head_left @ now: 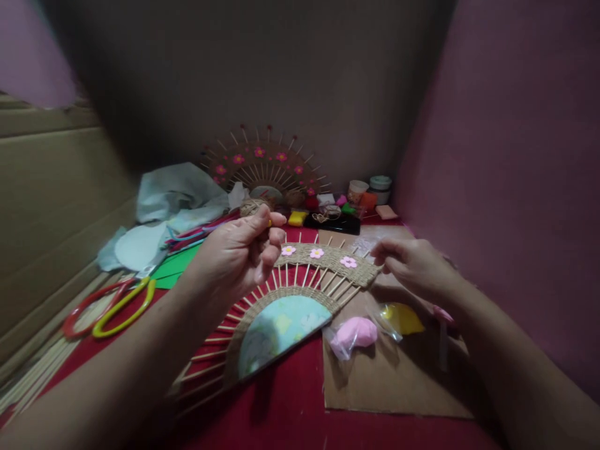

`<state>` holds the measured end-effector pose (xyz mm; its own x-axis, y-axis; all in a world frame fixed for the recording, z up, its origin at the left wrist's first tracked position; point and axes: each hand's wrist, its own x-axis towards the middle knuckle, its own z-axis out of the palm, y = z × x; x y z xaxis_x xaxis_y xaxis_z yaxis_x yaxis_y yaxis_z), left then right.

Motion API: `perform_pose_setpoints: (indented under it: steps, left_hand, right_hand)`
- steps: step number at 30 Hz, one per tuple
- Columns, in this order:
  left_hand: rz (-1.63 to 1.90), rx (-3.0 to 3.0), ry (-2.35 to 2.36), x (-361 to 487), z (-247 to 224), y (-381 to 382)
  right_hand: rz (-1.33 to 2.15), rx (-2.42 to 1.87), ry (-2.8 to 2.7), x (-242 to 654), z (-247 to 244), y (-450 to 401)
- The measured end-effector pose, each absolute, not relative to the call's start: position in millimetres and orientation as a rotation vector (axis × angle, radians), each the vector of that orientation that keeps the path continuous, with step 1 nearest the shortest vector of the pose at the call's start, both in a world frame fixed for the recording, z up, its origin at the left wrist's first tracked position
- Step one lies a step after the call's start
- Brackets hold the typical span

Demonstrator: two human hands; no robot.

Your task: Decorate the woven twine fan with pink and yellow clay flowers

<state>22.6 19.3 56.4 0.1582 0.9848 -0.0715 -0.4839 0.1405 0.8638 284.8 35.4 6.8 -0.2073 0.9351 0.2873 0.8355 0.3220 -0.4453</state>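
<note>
My left hand (pixel 241 247) is raised over the woven fan, its thumb and forefinger pinching a tiny yellow piece of clay (pixel 270 222). The half-round fan (pixel 360 269) has thin sticks, a twine-woven band and a pale blue patterned base. Pink clay flowers (pixel 317 253) sit on its band; two show yellow centres, while the rightmost flower (pixel 348 262) shows none. At the band's right end, my right hand (pixel 415 265) closes its fingertips on the edge. Below lie bags of pink clay (pixel 356 332) and yellow clay (pixel 404 319).
Scissors (pixel 124 312) with red and yellow handles lie left, near loose sticks (pixel 42 375). Cardboard (pixel 398 390) covers part of the red table (pixel 281 412). Behind stand a second flowered fan (pixel 260 153), a twine ball (pixel 255 207), clay packs and tubs (pixel 380 187).
</note>
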Motion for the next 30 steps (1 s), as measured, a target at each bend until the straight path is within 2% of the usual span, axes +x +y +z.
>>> perform_pose_setpoints:
  steps: [8, 22, 30]
  left_hand:
    - [1.301, 0.937, 0.676, 14, 62, 17]
    - [1.353, 1.235, 0.655, 7, 84, -3]
    - [1.362, 1.194, 0.723, 10, 85, 0]
  right_hand:
    - [0.156, -1.573, -2.126, 283, 6, 36]
    - [0.209, -1.804, -2.048, 276, 6, 36]
    - [0.167, -1.711, -2.060, 279, -1, 40]
